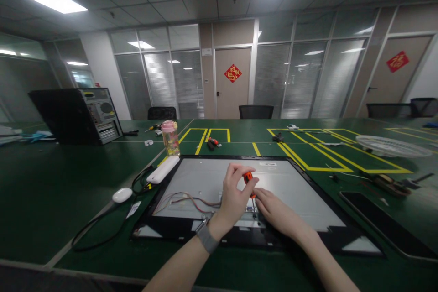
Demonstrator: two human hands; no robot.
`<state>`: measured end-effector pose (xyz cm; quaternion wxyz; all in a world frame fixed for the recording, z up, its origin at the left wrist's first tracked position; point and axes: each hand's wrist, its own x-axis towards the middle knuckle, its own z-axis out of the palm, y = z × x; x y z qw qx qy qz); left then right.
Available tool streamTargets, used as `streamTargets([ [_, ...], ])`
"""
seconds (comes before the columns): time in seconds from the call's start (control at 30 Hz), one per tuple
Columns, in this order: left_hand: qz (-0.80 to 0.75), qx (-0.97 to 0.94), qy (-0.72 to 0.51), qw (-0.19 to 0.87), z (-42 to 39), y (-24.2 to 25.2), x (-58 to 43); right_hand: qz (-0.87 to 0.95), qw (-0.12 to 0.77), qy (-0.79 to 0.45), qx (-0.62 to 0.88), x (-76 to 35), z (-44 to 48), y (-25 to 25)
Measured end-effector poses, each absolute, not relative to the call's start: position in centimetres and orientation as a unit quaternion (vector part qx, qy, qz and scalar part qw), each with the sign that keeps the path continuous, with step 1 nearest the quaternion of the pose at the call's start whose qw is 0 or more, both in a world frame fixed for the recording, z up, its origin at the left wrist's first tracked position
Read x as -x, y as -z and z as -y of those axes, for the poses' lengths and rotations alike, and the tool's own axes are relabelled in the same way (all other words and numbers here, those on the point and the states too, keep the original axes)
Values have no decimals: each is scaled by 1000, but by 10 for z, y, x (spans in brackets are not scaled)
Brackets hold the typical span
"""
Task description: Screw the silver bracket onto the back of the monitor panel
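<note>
A monitor panel point(294, 187) lies face down on the green table, its grey metal back up and thin coloured wires point(191, 200) trailing over its near left part. My left hand point(234, 196) is closed round the orange handle of a small screwdriver point(249, 181), held upright with its tip down at the panel's near edge. My right hand point(275, 210) rests beside it, fingers pinched at the screwdriver's shaft near the tip. A grey band sits on my left wrist.
A white power strip point(163, 169), a white puck with black cable point(122, 195) and a pink-capped bottle point(170, 138) lie left of the panel. An open computer case point(80, 114) stands at far left. A black slab point(386, 226), tools point(393, 185) and a fan grille point(390, 146) are at right.
</note>
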<state>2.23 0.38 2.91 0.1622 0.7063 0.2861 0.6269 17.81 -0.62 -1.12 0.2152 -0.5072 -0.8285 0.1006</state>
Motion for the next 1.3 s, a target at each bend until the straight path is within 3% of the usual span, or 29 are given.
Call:
streamTargets([
  [0.2, -276, -710, -613, 210, -5, -27, -23, 822, 206, -102, 520, -179, 7, 11],
  [0.4, -279, -706, -630, 163, -5, -22, -24, 831, 220, -98, 501, -180, 4, 15],
  [0.63, -276, -704, -610, 237, -3, -26, -21, 823, 216, -93, 517, -180, 5, 15],
  [0.87, -285, -710, -614, 192, -4, -28, -20, 831, 202, -96, 509, -179, 6, 12],
  [1.3, -263, -719, -599, 234, -1, -30, -19, 827, 188, -96, 521, -179, 6, 11],
])
